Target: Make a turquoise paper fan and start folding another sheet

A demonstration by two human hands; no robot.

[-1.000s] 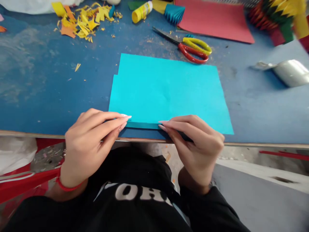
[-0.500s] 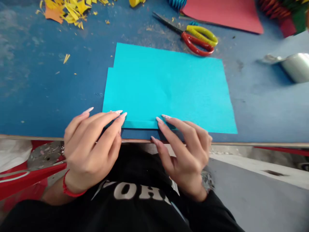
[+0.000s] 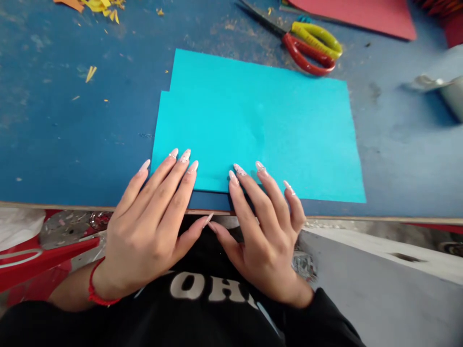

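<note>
A sheet of turquoise paper [image 3: 253, 115] lies flat at the table's near edge, with a small step in its outline at the upper left. My left hand [image 3: 152, 217] rests palm down with its fingers stretched over the paper's near left part. To the right, my right hand [image 3: 264, 226] has its spread fingertips on the paper's near edge. Both thumbs are off the paper, their tips close together just beyond the table edge. The near border of the paper is partly hidden under my fingers.
Scissors [image 3: 311, 48] with red and yellow handles lie just behind the paper. Red sheets [image 3: 365, 14] are at the back right, and a blurred silvery object [image 3: 452, 96] stands at the right. Yellow paper scraps [image 3: 97, 6] dot the blue table [image 3: 72, 159].
The narrow raised fold along the paper's near edge now lies flatter. My fingers have straightened and moved forward onto the paper. The view has shifted slightly.
</note>
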